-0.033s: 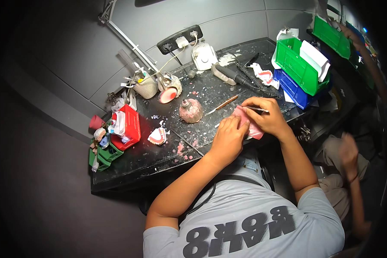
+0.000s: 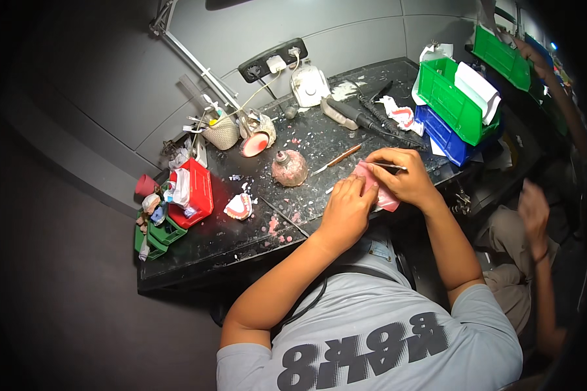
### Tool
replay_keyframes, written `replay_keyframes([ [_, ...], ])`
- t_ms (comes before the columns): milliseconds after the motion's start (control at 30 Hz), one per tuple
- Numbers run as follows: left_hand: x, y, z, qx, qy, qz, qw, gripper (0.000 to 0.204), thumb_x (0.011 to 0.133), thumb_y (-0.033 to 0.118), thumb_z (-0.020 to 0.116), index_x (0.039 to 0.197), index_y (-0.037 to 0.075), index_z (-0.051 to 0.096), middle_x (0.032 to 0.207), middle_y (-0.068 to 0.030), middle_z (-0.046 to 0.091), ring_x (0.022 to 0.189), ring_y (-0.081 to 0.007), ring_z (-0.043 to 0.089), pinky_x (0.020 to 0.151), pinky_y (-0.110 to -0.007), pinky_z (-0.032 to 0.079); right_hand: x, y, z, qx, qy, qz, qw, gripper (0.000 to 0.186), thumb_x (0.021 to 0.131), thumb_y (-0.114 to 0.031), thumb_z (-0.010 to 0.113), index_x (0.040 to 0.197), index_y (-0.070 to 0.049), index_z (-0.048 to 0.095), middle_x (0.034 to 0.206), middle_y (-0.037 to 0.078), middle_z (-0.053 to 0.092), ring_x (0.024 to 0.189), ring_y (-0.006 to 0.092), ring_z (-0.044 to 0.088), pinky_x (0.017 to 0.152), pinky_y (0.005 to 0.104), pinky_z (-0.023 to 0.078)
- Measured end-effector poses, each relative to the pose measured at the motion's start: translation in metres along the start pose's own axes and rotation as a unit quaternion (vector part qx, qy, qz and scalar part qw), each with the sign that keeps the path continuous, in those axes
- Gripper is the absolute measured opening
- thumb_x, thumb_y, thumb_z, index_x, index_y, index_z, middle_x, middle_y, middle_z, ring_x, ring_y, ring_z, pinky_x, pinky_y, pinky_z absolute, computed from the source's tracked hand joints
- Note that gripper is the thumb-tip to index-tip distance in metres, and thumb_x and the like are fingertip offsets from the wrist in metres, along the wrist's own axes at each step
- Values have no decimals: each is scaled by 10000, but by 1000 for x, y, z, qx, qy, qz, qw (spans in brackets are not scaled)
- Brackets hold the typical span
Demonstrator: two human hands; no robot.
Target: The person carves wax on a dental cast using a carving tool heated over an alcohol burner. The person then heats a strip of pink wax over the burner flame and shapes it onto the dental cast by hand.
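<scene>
At the bench's front edge, my left hand point(image 2: 347, 207) presses its fingers over a pink wax sheet point(image 2: 386, 195), steadying it. My right hand point(image 2: 407, 176) pinches a slim pale-handled tool point(image 2: 392, 166) over the same sheet; its tip is hidden by the fingers. Just beyond lies a knife with a wooden handle point(image 2: 344, 155), blade toward the left. Left of that stands a round burner point(image 2: 289, 168) crusted with pink wax. A plaster dental model point(image 2: 239, 206) with pink gum and white teeth sits farther left, with a thin metal tool point(image 2: 284, 216) between it and my left hand.
On the left are a red bin point(image 2: 195, 192), a green bin point(image 2: 166, 238) and a mesh tool cup point(image 2: 222, 132). A lamp point(image 2: 254, 143) leans over the bench. Far right: a handpiece point(image 2: 349, 114), another dental model point(image 2: 404, 117), stacked green and blue bins point(image 2: 450, 98). Another person's hand point(image 2: 535, 212) is at right.
The other person's hand at the right has moved up a little. My hands, the wax sheet and the tool look almost unmoved.
</scene>
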State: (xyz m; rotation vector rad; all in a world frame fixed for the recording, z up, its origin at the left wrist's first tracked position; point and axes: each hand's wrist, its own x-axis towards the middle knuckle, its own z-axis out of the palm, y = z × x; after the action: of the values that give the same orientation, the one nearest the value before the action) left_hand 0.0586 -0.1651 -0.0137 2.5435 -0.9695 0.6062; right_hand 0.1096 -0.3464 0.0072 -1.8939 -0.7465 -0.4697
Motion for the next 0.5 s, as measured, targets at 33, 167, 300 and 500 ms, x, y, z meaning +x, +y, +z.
replay_keyframes([
  [33,-1,0,1,9,5,4,1000,334,813,53,620,1146,24,635,1162,-240,585,1099,-398,563,958,-458,424,0,0,1,-1,-1,0,1000,138,856,-89,659,918,32,687,892,147,722,785,224,706,736,323,539],
  [167,-2,0,4,11,14,3,1000,365,786,37,620,1149,3,625,1170,-262,584,1097,-408,567,971,-471,421,-3,3,5,11,-2,9,1000,167,848,-91,663,949,34,707,911,166,719,816,269,712,760,340,549],
  [300,-2,0,6,30,21,20,999,339,839,88,619,1151,-45,606,1177,-298,578,1110,-428,560,978,-480,420,-2,0,4,11,-10,6,1000,165,855,-96,661,948,31,709,934,175,720,830,274,715,764,343,554],
  [500,3,11,5,42,40,29,998,479,879,285,654,1145,-109,589,1169,-347,570,1105,-456,561,973,-501,420,-2,3,5,3,-12,-6,1000,165,857,-99,659,942,34,706,925,179,720,832,295,713,763,352,557],
])
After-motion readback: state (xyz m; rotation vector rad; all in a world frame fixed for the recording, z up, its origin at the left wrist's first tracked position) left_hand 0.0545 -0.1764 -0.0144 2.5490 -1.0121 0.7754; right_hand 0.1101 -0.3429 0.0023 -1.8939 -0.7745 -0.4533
